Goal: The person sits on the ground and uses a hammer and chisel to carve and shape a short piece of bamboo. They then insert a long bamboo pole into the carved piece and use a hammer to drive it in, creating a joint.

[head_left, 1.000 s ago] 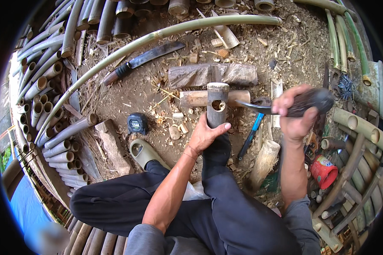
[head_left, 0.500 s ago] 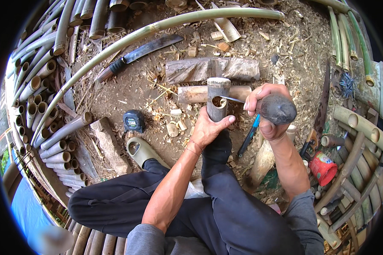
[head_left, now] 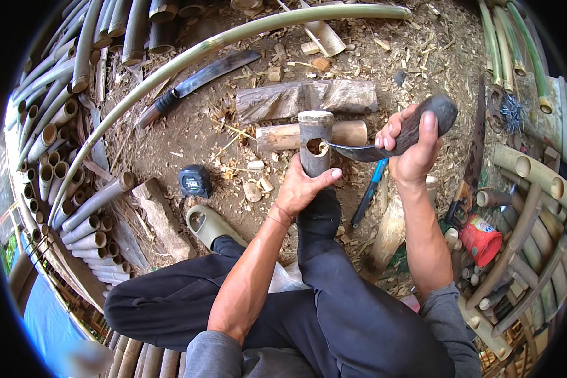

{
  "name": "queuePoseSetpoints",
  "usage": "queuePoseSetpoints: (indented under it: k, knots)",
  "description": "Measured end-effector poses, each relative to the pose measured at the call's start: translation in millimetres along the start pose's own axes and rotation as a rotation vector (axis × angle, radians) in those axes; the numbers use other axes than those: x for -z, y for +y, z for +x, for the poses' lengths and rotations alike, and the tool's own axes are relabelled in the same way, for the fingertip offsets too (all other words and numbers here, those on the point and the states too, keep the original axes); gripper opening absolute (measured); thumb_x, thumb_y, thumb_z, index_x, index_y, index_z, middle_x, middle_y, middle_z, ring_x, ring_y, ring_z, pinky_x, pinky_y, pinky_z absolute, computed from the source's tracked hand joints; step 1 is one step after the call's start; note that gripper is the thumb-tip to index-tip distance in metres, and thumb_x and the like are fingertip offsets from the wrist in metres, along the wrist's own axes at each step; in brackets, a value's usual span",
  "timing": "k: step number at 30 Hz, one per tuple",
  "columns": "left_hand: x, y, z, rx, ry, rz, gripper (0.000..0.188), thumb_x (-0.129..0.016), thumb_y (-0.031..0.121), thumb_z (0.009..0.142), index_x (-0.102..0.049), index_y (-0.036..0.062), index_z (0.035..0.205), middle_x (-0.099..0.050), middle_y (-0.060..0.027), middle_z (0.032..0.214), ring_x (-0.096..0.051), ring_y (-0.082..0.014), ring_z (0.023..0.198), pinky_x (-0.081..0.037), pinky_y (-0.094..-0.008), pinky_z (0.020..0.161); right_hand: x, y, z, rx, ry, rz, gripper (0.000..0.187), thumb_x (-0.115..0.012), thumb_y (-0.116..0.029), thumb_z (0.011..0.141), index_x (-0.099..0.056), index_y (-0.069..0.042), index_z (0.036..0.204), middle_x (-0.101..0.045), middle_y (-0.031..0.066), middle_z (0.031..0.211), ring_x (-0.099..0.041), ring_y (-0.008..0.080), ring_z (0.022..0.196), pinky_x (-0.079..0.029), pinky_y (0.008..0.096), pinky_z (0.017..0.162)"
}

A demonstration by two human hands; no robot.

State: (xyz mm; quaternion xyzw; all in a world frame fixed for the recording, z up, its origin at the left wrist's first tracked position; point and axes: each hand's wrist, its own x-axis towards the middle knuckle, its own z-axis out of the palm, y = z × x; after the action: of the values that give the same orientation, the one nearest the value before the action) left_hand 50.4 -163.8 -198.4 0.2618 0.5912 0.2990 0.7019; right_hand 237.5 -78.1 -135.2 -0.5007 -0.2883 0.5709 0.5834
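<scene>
My left hand (head_left: 304,191) grips the lower part of a short dark bamboo tube (head_left: 315,128), thumb out along its right side. The tube stands roughly upright in front of my sock-covered foot, with a round hole in its side. In my right hand (head_left: 414,151) is a knife (head_left: 362,153) with a thick dark wooden handle and a slim curved blade. Its blade points left and its tip meets the right edge of the hole. Behind the tube lies a pale bamboo piece (head_left: 277,136), and beyond that a split wooden block (head_left: 346,97).
A machete (head_left: 217,72) lies at the far left under a long bent bamboo pole (head_left: 233,39). A tape measure (head_left: 195,181), a blue-and-black tool (head_left: 369,194), a saw (head_left: 466,195) and a red container (head_left: 481,239) surround me. Bamboo tubes (head_left: 94,201) are stacked left. Shavings cover the ground.
The knife has turned: its handle end has swung up and to the right, showing more of the blade. My right wrist has rotated, thumb now upward. My left hand keeps its hold.
</scene>
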Motion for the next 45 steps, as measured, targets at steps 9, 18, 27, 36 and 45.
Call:
queuePoseSetpoints:
  k: [9, 18, 27, 36, 45]
  knots:
    - [21, -1, 3, 0.089, -0.172, -0.356, 0.074, -0.086, 0.028, 0.077, -0.048, 0.0005, 0.134, -0.061, -0.0063, 0.119, -0.058, -0.0142, 0.107, -0.046, -0.0309, 0.098, -6, -10, -62, 0.431, -0.562, -0.363, 0.042, -0.088, -0.023, 0.071, -0.059, -0.006, 0.096, -0.061, 0.006, 0.085, -0.06, 0.0195, 0.075, -0.051, 0.0355, 0.072]
    - [22, 1, 4, 0.111, -0.213, -0.326, 0.064, -0.082, 0.027, 0.082, -0.05, 0.0031, 0.131, -0.062, -0.0038, 0.113, -0.058, -0.0124, 0.102, -0.048, -0.0296, 0.093, -19, 13, -96, 0.733, -0.977, -0.635, 0.025, -0.065, -0.022, 0.072, -0.059, -0.006, 0.09, -0.058, 0.0068, 0.085, -0.059, 0.024, 0.073, -0.047, 0.037, 0.065]
    - [15, -3, 6, 0.098, -0.173, -0.325, 0.059, -0.083, 0.026, 0.081, -0.053, 0.002, 0.126, -0.066, -0.0046, 0.108, -0.061, -0.0121, 0.095, -0.051, -0.0288, 0.087, -20, 14, -103, 0.759, -1.058, -0.75, 0.021, -0.067, -0.018, 0.07, -0.058, -0.008, 0.085, -0.056, 0.0041, 0.082, -0.056, 0.0188, 0.067, -0.045, 0.0327, 0.06]
    - [0, -2, 8, 0.015, -0.005, -0.132, 0.054, -0.086, 0.032, 0.078, -0.06, 0.0, 0.113, -0.069, -0.0039, 0.1, -0.063, -0.0125, 0.089, -0.053, -0.0284, 0.081, 4, 30, -101, 0.869, -1.102, -0.894, 0.018, -0.063, -0.021, 0.07, -0.059, -0.012, 0.085, -0.049, -0.0013, 0.076, -0.05, 0.015, 0.067, -0.041, 0.0302, 0.062]
    - [-5, 3, 8, -0.001, 0.054, -0.017, 0.066, -0.086, 0.037, 0.076, -0.057, -0.0015, 0.12, -0.067, -0.0057, 0.107, -0.062, -0.0139, 0.095, -0.051, -0.0308, 0.087, 27, 31, -97, 0.927, -1.101, -0.982, 0.02, -0.065, -0.019, 0.069, -0.059, -0.012, 0.086, -0.056, 0.001, 0.085, -0.057, 0.017, 0.078, -0.05, 0.035, 0.08]
